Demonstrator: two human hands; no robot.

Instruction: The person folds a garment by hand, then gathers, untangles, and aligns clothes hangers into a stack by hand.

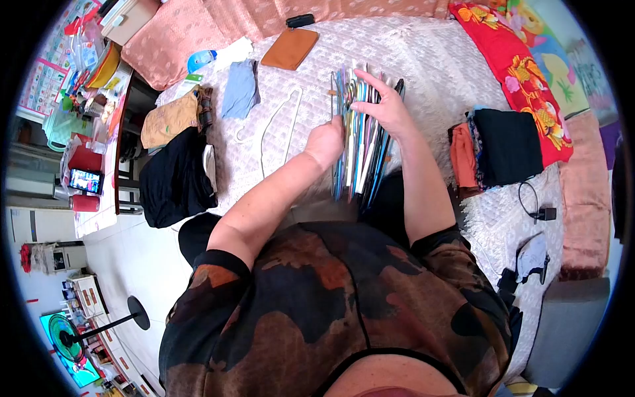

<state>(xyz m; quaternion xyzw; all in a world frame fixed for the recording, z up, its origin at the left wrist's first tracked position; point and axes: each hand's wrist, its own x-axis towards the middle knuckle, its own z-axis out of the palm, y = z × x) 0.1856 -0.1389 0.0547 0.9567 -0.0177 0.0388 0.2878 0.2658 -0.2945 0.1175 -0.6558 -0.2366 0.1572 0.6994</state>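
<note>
A bundle of several thin hangers (pixel 360 149) in white, blue and black stands between my two hands, its hooks toward the far side. My left hand (pixel 326 142) is closed at the bundle's left side, its fingers wrapped on the outer hangers. Over the right upper part of the bundle my right hand (pixel 383 106) is spread, thumb and forefinger apart, near the hooks. A single white hanger (pixel 266 132) lies on the quilted cover to the left of the bundle.
Folded dark clothes (pixel 508 147) lie at the right, beside a red floral cloth (pixel 522 86). More clothes (pixel 173 178) are piled at the left edge. A brown case (pixel 290 48) and a blue cloth (pixel 240 89) lie farther back. A fan (pixel 65 337) stands lower left.
</note>
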